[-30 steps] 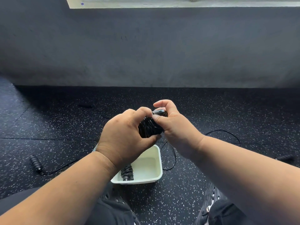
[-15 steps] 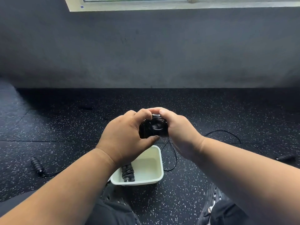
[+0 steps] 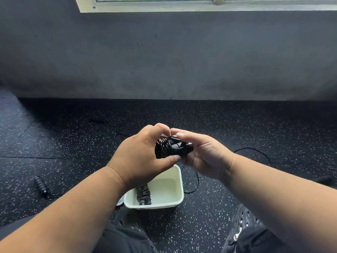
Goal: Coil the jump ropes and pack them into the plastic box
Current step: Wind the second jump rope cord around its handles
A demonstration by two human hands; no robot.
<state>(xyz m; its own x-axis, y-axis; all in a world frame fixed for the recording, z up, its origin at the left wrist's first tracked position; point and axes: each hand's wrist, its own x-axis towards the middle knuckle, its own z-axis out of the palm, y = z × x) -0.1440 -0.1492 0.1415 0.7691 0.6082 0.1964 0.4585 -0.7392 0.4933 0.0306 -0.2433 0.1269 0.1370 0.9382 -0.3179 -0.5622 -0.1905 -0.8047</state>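
Observation:
Both hands hold a black jump rope bundle (image 3: 168,148) above the white plastic box (image 3: 179,179). My left hand (image 3: 138,157) grips the coiled cord wound round the handles; my right hand (image 3: 204,154) cups the handle end from the right. A loose black cord (image 3: 195,178) trails from the bundle down to the floor on the right of the box. Inside the box, at its left side, lies another coiled black jump rope (image 3: 143,195). A third rope's ribbed black handle (image 3: 41,186) lies on the floor at the left.
The floor is black speckled rubber matting (image 3: 237,128), ending at a grey wall (image 3: 164,61) under a window sill. More cord loops on the floor at the right (image 3: 255,150). My black shoes (image 3: 242,221) sit just in front of the box.
My right hand has swung from on top of the bundle round to its right side and under it. The left hand keeps its grip on the coil.

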